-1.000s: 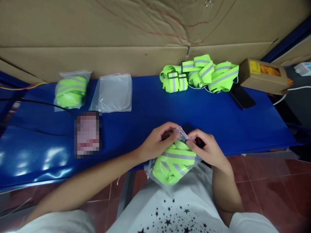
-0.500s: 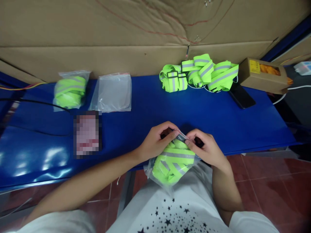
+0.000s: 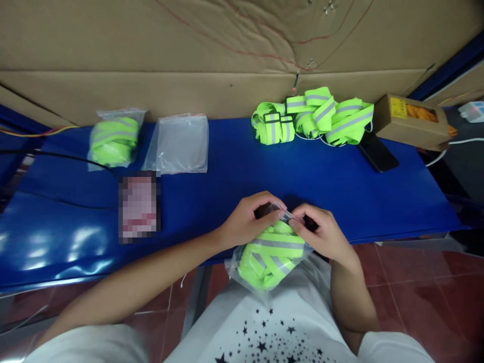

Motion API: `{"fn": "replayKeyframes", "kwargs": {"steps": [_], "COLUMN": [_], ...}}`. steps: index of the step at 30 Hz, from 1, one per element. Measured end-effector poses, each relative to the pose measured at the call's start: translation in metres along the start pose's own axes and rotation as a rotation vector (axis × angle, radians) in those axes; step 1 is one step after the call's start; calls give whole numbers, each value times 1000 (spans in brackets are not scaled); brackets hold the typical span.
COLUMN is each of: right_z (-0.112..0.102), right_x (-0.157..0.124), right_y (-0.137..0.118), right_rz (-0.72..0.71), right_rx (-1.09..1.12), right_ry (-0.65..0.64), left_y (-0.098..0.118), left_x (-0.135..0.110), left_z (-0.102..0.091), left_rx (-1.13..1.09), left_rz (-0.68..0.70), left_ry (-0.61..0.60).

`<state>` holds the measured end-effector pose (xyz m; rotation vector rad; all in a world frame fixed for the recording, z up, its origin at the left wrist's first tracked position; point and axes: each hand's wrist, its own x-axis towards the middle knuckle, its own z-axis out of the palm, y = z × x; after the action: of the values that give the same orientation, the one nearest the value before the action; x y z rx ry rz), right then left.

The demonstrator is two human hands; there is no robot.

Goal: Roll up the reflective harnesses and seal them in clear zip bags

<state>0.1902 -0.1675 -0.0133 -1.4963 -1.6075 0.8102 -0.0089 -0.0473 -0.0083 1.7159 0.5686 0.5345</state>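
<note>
Both hands pinch the top edge of a clear zip bag (image 3: 236,267) in front of my shirt, at the table's front edge. Inside the bag lies a folded neon-yellow reflective strap (image 3: 278,245) with grey stripes. My left hand (image 3: 251,219) grips the bag's mouth with thumb and forefinger near its left part. On the right part of the same edge, my right hand (image 3: 317,229) has its thumb and fingers closed. A red line shows along the bag's mouth between the hands. Whether the seal is closed there, I cannot tell.
Several rolled neon reflective straps (image 3: 313,113) lie at the back, beside a black phone (image 3: 379,153) and a cardboard box (image 3: 393,123). At left are a bagged strap (image 3: 113,141), flat clear bags (image 3: 181,144) and a blurred-out item (image 3: 139,206). Cables cross the blue table (image 3: 234,176).
Both hands stay on the bag's mouth, with the fingers shifted only slightly along it. The whole scene sits a little further right in view.
</note>
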Motion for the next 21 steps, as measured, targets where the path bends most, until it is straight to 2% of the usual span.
{"fn": "replayKeyframes", "kwargs": {"steps": [8, 13, 21], "right_z": [2, 4, 10], "right_x": [3, 2, 4], "right_y": [0, 0, -1], "right_rz": [-34, -78, -121], "right_rx": [-45, -28, -102], "right_ry": [-5, 50, 58], "left_y": [-4, -2, -7], "left_x": [0, 1, 0], "left_z": [1, 1, 3], "left_rx": [40, 75, 123], "left_rz": [118, 140, 167], "left_ry": [33, -4, -63]}}
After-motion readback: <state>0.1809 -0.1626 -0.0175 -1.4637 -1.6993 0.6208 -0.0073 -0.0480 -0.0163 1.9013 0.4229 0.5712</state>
